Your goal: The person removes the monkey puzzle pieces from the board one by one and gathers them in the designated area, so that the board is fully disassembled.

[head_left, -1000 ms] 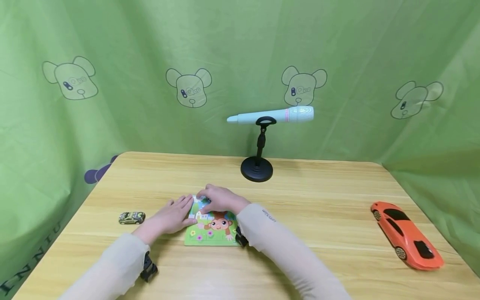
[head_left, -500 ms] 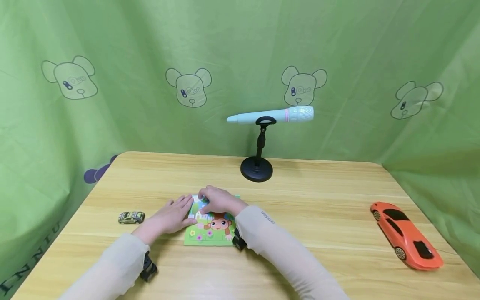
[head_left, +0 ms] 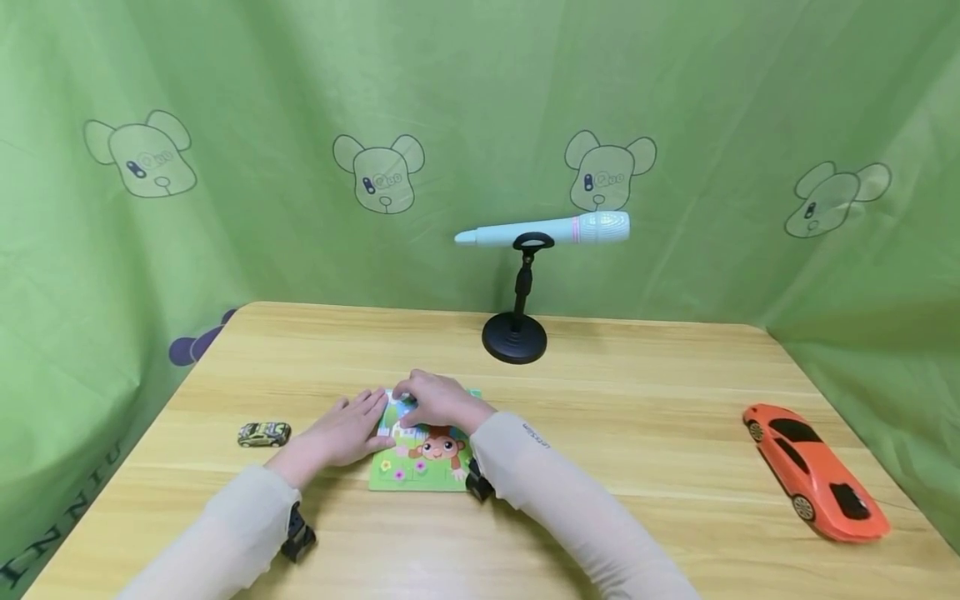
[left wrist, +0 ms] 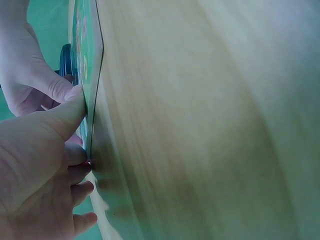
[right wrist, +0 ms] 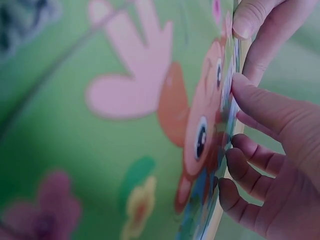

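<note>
A jigsaw puzzle board (head_left: 414, 477) with a cartoon monkey, flowers and a green border lies flat on the table in the head view. Along its left edge rests my left hand (head_left: 348, 433), fingers extended, with the thumb on the picture. My right hand (head_left: 442, 400) arches over the upper left of the board, its fingers bent and the tips on the surface. In the right wrist view the bent right fingers (right wrist: 245, 170) meet the puzzle picture (right wrist: 200, 125). Whether they pinch a loose piece is hidden. The left thumb (left wrist: 75, 102) touches the board's edge in the left wrist view.
A small patterned toy car (head_left: 264, 434) sits left of my left hand. At the back stands a light blue microphone (head_left: 551, 231) on a black stand (head_left: 514, 337). An orange toy car (head_left: 813, 471) lies at the right of the wooden table (head_left: 637, 375).
My right forearm has shifted slightly left and down from the first frame, uncovering the board's upper right corner. My left hand and the board have stayed put.
</note>
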`<state>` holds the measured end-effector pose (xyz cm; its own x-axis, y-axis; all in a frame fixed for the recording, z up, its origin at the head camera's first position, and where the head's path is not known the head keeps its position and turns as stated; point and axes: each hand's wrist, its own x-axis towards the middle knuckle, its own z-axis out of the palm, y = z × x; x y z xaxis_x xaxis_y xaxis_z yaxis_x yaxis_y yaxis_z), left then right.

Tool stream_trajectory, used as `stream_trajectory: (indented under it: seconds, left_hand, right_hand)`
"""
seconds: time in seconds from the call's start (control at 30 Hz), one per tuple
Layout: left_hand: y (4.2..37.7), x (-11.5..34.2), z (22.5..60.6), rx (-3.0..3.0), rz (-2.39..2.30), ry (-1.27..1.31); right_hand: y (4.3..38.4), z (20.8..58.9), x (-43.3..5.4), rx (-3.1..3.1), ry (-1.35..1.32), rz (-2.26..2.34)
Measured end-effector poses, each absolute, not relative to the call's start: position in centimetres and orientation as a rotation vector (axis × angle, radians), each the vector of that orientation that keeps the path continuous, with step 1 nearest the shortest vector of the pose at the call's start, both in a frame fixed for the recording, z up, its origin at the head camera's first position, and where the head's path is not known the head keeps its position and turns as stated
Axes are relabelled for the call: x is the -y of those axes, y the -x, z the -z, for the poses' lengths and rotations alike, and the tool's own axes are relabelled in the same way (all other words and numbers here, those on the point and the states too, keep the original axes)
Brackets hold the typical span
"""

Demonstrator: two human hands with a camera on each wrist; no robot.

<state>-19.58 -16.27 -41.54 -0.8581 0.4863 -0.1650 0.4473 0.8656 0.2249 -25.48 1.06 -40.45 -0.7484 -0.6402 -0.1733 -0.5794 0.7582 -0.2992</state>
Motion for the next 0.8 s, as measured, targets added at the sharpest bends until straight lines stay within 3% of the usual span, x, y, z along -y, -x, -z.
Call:
stream_trajectory:
  seconds: [0.8]
  left_hand:
    - [19.58, 16.18, 41.35, -2.817, -0.243, -0.715]
  right_hand:
    - [26.29, 40.51, -1.03, -2.661, 1.082, 0.255]
